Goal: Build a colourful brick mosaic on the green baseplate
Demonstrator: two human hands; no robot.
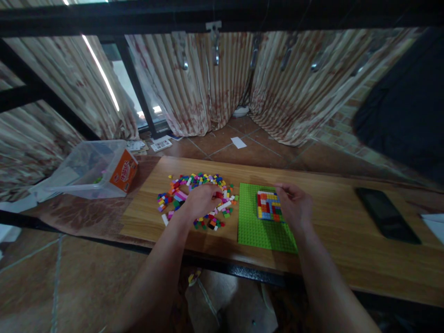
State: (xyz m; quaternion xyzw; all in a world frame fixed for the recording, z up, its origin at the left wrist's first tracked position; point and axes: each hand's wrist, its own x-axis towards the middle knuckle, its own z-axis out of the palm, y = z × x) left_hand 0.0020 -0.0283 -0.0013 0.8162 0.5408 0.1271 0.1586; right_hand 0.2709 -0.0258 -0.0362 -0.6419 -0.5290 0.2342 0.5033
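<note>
Wooden surface (340,208) carried everything; a forearm sweep could have pushed loose pieces off its front edge. Green studded baseplate (253,233) lay right of the toy brick pile (180,196); one-sided pressing risked sliding it. Left hand (201,200) was over the pile, right hand (297,203) at the plate, fingers bunched; couldn't tell what either gripped. Multicoloured brick build (268,206) sat on the plate, partly hidden, so misaligned studs looked likely. Red brick (218,195) by left fingertips might slip among crowded neighbours.
</note>
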